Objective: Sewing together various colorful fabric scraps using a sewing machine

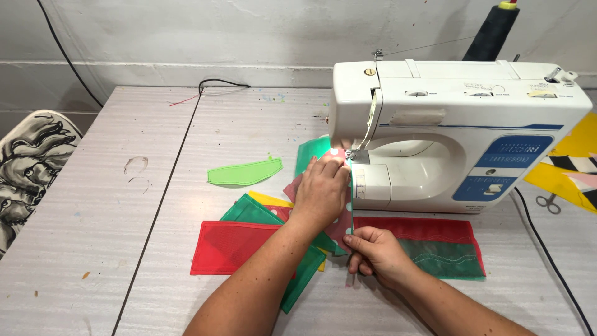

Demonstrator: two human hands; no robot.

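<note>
From the head view, the left hand lies flat, fingers spread, pressing a pink polka-dot fabric piece onto the table just left of the needle of a white plastic sewing machine. The right hand, nearer, pinches the near end of the same piece between thumb and fingers, closed on its thin edge. The fabric runs as a narrow strip from the presser foot back toward the near side. Left of it, flat mesh-like rectangles overlap: a red panel, green panels and a yellow sliver. A light-green curved piece lies apart, farther left. Right of the hands sits a red-and-green stitched panel. The table is pale, streaked laminate. Small scissors rest at the far right.
</note>
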